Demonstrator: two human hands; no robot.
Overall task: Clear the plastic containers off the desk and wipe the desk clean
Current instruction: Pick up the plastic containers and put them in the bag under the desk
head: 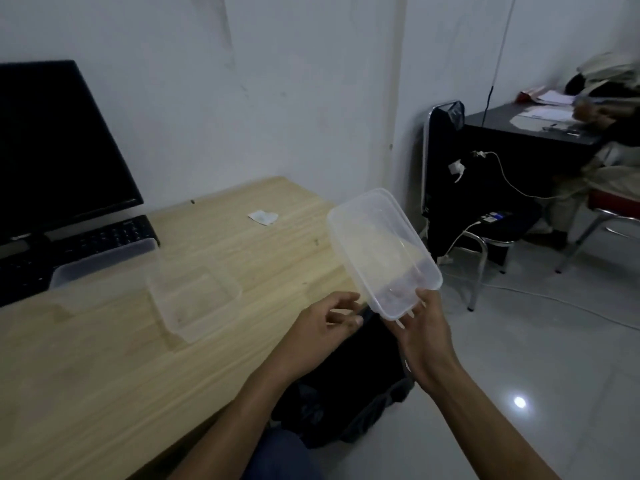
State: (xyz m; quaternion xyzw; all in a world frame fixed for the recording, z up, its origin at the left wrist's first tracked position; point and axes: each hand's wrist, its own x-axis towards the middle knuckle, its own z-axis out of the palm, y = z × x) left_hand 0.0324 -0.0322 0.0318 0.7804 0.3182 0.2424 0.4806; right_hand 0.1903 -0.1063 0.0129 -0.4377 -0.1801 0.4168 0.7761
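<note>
— What's hard to make out here?

— Plenty, since the room is dim. The monitor [59,143] is cut off at the left edge, and so is the keyboard [79,251] in front of it. A clear container [104,261] sits tucked against the keyboard's front edge, and its far side is hidden under the keys. The second person [609,133] at the black table [526,133] in the far right corner is cropped by the frame and blurred. Under the desk edge lies a dark bag [343,393], its shape hard to read.

— And the hands?

— The right hand [424,336] grips one short end of a clear plastic container [382,251], thumb on the near rim and fingers showing through the plastic beneath. The container is tilted, held in the air past the right end of the desk [104,375]. The left hand [332,323] holds nothing; its fingers are loosely curled, just beside the held container's lower corner. I cannot tell if they touch it.

— Anything else left on the desk?

— Another clear container [194,299] rests open near the middle, and a small crumpled scrap of paper [263,217] lies farther back toward the wall
</note>
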